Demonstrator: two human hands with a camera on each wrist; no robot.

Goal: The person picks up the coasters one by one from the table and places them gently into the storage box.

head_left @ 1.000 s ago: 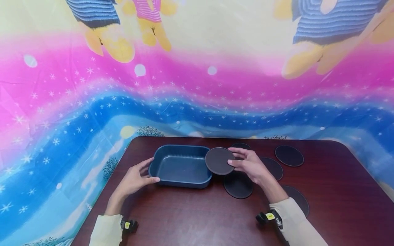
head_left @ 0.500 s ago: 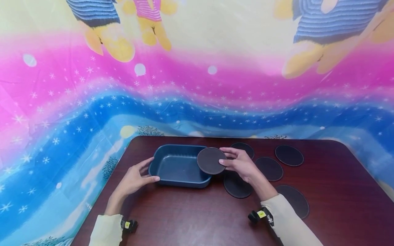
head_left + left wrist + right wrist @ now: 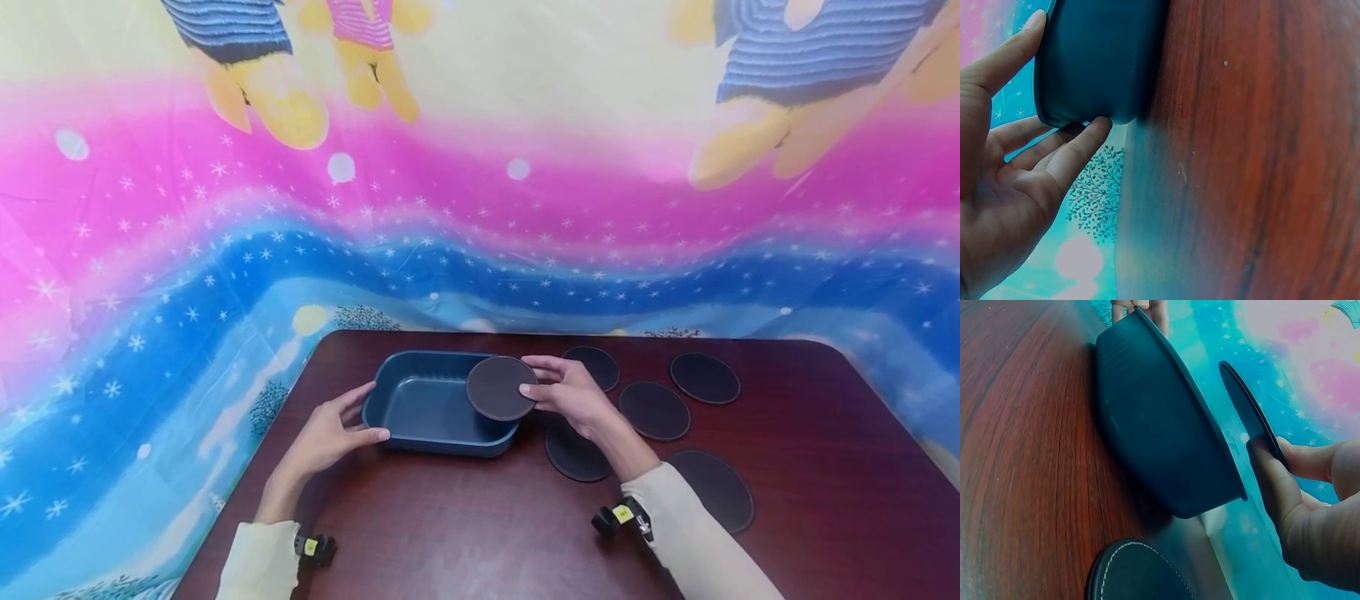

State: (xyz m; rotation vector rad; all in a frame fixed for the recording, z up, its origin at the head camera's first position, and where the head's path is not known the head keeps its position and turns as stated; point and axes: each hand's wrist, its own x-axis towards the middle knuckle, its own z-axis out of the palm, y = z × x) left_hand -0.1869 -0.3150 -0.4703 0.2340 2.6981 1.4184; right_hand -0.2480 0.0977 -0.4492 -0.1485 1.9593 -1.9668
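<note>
My right hand (image 3: 576, 398) pinches a round dark brown coaster (image 3: 498, 388) by its right edge, thumb on top and fingers beneath. Held this way, the coaster overlaps the right end of a dark blue rectangular box (image 3: 423, 407) in the head view. From the right wrist, the coaster (image 3: 1244, 400) shows edge-on, apart from the box's rim and above it. My left hand (image 3: 326, 432) grips the box's left end. In the left wrist view its thumb lies at the rim of the box (image 3: 1097, 59) while the fingers press against the end wall.
Several more round coasters lie flat on the dark red wooden table (image 3: 465, 525) right of the box, among them a middle coaster (image 3: 654, 411) and a back right coaster (image 3: 705, 378). White stitching edges a nearby coaster (image 3: 1141, 575). A printed cloth (image 3: 480, 208) hangs behind the table.
My right hand has carried the coaster leftward, from beside the box's right edge to over its right end. The left hand and the box have stayed put.
</note>
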